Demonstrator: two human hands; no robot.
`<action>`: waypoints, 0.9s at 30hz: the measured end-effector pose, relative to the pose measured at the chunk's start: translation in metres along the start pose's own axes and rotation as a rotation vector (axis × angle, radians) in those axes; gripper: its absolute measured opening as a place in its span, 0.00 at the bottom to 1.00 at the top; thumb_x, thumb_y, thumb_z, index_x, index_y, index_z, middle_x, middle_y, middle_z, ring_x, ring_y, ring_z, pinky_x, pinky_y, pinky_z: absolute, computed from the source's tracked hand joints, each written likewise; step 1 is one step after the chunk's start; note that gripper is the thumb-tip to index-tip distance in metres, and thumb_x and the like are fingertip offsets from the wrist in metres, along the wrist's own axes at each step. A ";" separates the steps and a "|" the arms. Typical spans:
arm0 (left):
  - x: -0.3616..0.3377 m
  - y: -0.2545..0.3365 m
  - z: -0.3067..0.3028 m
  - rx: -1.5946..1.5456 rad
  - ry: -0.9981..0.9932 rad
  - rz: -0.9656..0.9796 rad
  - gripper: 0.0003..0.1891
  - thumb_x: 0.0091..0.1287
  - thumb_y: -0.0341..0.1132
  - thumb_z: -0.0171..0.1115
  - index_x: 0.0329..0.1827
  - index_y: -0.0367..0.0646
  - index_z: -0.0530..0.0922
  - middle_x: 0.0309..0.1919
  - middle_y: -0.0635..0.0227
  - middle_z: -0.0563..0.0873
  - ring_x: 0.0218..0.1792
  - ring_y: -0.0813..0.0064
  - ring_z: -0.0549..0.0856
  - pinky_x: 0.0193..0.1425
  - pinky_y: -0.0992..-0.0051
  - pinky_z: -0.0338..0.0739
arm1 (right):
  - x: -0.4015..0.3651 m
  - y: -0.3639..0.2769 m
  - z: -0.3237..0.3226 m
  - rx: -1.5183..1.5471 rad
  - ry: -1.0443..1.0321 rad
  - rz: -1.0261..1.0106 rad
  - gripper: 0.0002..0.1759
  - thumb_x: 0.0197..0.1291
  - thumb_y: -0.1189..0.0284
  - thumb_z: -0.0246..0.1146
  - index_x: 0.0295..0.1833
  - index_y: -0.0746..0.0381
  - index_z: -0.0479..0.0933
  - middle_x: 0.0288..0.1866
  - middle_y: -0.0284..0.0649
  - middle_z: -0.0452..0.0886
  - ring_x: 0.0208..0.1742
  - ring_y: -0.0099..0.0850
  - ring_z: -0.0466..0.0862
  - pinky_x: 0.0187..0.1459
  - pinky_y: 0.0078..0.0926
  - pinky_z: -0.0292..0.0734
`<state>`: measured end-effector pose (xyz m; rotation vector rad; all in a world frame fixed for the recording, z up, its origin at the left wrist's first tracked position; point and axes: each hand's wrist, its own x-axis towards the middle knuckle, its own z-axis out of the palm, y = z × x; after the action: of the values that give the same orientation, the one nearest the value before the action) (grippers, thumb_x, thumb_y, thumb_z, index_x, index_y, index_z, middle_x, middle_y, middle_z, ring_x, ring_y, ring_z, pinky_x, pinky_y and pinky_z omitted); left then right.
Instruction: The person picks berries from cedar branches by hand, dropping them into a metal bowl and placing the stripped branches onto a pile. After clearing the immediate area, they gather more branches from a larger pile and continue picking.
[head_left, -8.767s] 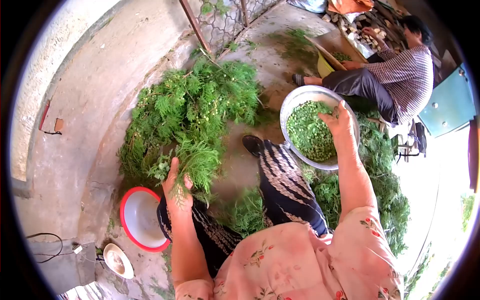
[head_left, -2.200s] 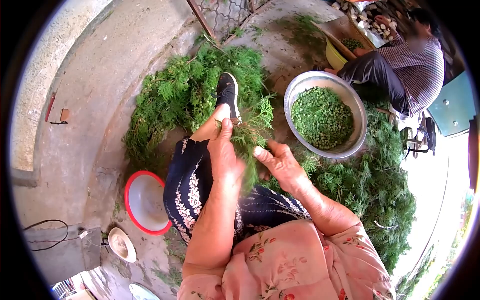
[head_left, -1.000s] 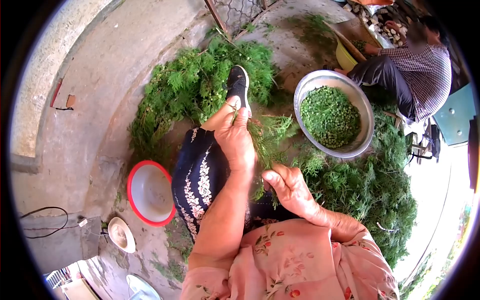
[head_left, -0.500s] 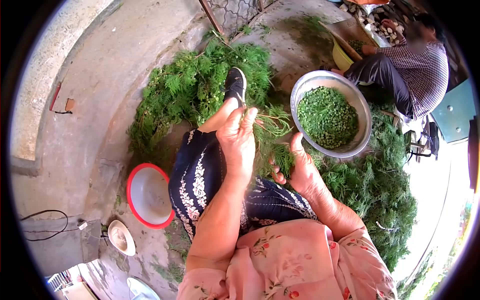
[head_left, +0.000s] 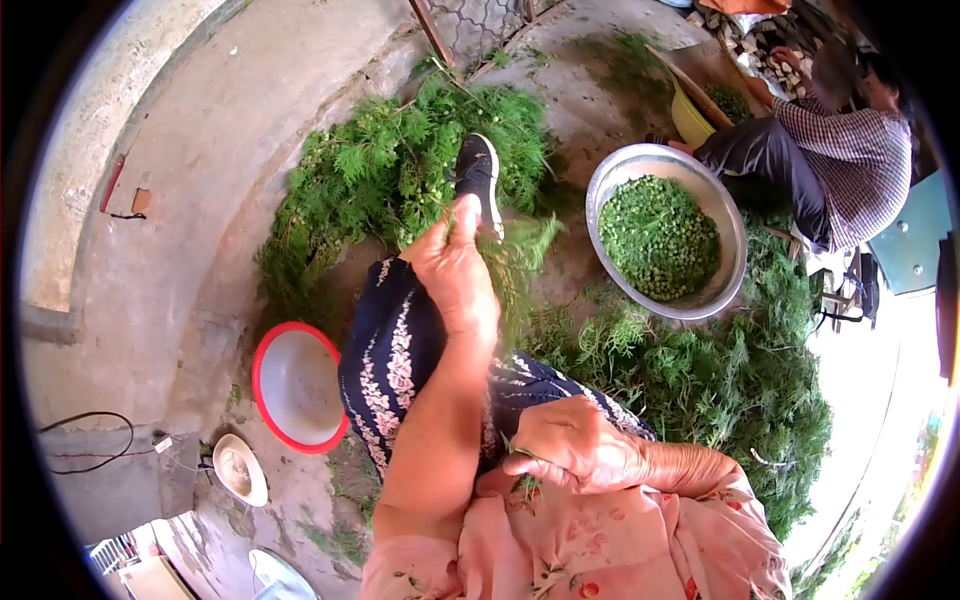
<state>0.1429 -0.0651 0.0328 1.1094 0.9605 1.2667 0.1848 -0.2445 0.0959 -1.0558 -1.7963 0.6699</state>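
My left hand [head_left: 455, 270] pinches a feathery green branch [head_left: 515, 265], which hangs to the right of its fingers, over my knee and near my dark shoe [head_left: 478, 175]. Drawn back over my lap, my right hand [head_left: 575, 445] is closed, with a bit of greenery [head_left: 527, 484] showing at its fingers. A metal basin [head_left: 735, 265] to the right holds many small round green fruits [head_left: 660, 240] and some leafy bits. Neither hand touches the basin.
Cut green branches lie in a heap [head_left: 370, 170] ahead and another [head_left: 720, 370] at right. A red-rimmed basin [head_left: 300, 388] and a pale bowl [head_left: 240, 470] stand at left. A co-worker [head_left: 840, 160] sits at upper right beside a yellow container [head_left: 690, 118].
My right hand has moved back and down from beside the branch to my lap, and its fingers have closed. My left hand has shifted slightly left, still holding greenery. The co-worker's posture has changed slightly.
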 end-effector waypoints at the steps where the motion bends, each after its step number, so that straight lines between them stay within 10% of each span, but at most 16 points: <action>1: -0.001 0.004 0.001 -0.006 -0.020 0.012 0.08 0.63 0.29 0.58 0.37 0.33 0.81 0.31 0.66 0.84 0.29 0.78 0.78 0.38 0.79 0.73 | -0.001 0.003 -0.003 0.012 0.145 -0.081 0.10 0.58 0.67 0.60 0.31 0.62 0.72 0.24 0.39 0.72 0.23 0.35 0.74 0.25 0.32 0.72; 8: -0.014 0.018 0.000 -0.241 -0.023 -0.183 0.10 0.62 0.28 0.59 0.44 0.33 0.79 0.39 0.66 0.83 0.39 0.80 0.78 0.49 0.80 0.71 | -0.014 0.043 -0.094 -0.568 1.216 0.235 0.09 0.63 0.75 0.49 0.40 0.62 0.77 0.23 0.32 0.75 0.17 0.14 0.68 0.18 0.12 0.61; 12: -0.018 0.025 0.002 -0.277 -0.003 -0.190 0.09 0.62 0.30 0.60 0.42 0.35 0.80 0.40 0.67 0.83 0.41 0.80 0.78 0.51 0.80 0.69 | -0.079 0.157 -0.149 -0.962 0.765 0.778 0.25 0.58 0.67 0.59 0.60 0.61 0.67 0.54 0.51 0.73 0.52 0.41 0.75 0.52 0.30 0.70; 14: -0.019 0.022 0.002 -0.262 -0.025 -0.164 0.09 0.62 0.30 0.60 0.43 0.35 0.79 0.42 0.68 0.82 0.41 0.80 0.78 0.51 0.80 0.68 | -0.106 0.172 -0.152 -1.105 0.767 0.705 0.23 0.58 0.65 0.59 0.57 0.63 0.70 0.50 0.49 0.76 0.49 0.40 0.77 0.50 0.29 0.72; 20: -0.027 0.017 0.007 -0.271 -0.150 -0.252 0.07 0.60 0.28 0.62 0.40 0.35 0.80 0.35 0.73 0.82 0.36 0.85 0.76 0.44 0.85 0.68 | -0.074 0.140 -0.109 -0.043 1.074 0.791 0.15 0.65 0.65 0.52 0.47 0.64 0.77 0.35 0.37 0.81 0.34 0.24 0.81 0.42 0.23 0.74; 27: -0.047 0.010 0.013 -0.004 -0.543 -0.322 0.10 0.60 0.33 0.63 0.42 0.39 0.81 0.33 0.72 0.83 0.34 0.86 0.77 0.39 0.86 0.69 | -0.014 0.095 -0.032 -0.092 0.560 0.488 0.23 0.58 0.65 0.62 0.55 0.66 0.71 0.43 0.45 0.80 0.42 0.31 0.79 0.47 0.24 0.73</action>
<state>0.1492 -0.1134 0.0433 1.1581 0.6834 0.6535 0.2524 -0.2108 0.0289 -1.5859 -1.1007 0.5038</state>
